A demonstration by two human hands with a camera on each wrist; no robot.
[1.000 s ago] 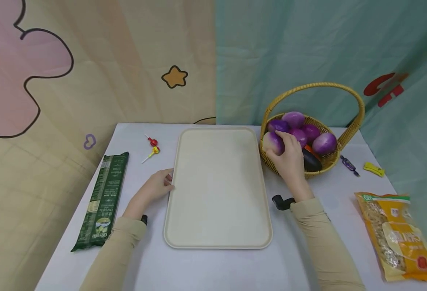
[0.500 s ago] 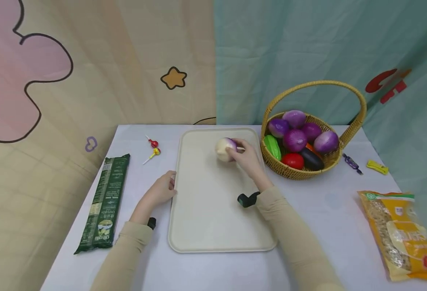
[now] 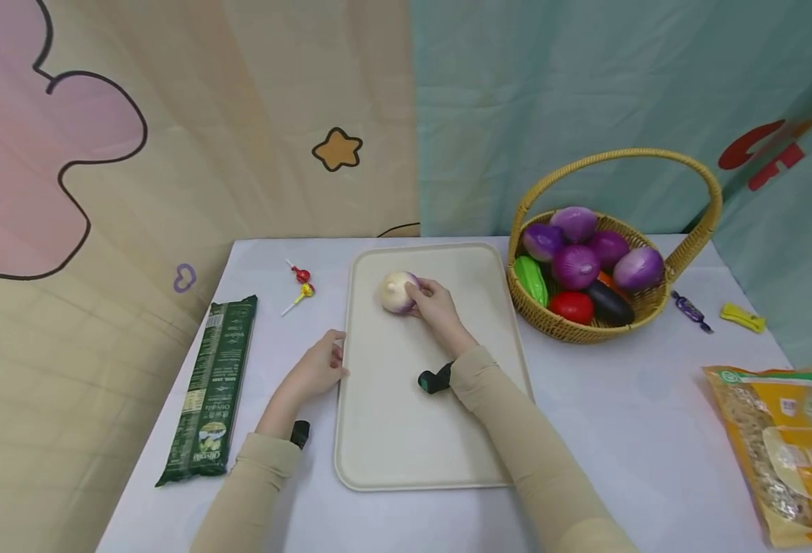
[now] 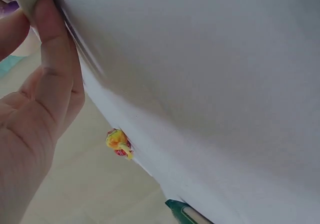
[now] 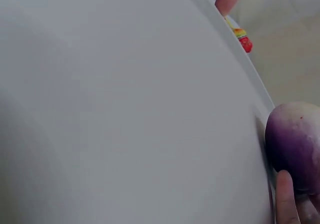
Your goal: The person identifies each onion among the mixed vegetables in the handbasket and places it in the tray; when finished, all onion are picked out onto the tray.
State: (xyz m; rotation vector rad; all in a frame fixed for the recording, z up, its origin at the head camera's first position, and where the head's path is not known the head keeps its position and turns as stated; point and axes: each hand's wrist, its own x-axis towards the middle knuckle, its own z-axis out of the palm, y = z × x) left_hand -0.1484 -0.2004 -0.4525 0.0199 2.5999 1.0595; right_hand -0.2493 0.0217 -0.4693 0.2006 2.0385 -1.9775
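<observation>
My right hand (image 3: pixel 439 309) grips a purple-and-white turnip (image 3: pixel 396 293) over the far left part of the beige tray (image 3: pixel 419 430). In the right wrist view the turnip (image 5: pixel 295 139) is low at the right edge, with a fingertip against its purple side; whether it touches the tray is hard to tell. At the tray's left edge, my left hand (image 3: pixel 318 367) pinches the rim between thumb and fingers, as the left wrist view shows with the hand (image 4: pixel 45 88) at the tray's corner of view.
A wicker basket (image 3: pixel 551 326) of purple onions, turnips, a tomato, an eggplant and a green vegetable stands back right. Two lollipops (image 3: pixel 302 284) and a green packet (image 3: pixel 212 392) lie left. Right are wrapped candies (image 3: pixel 743 317) and an orange-yellow bag (image 3: pixel 779 453).
My right hand has lifted the turnip out of the basket and carried it left over the tray's far part. The left hand stays at the tray's left edge.
</observation>
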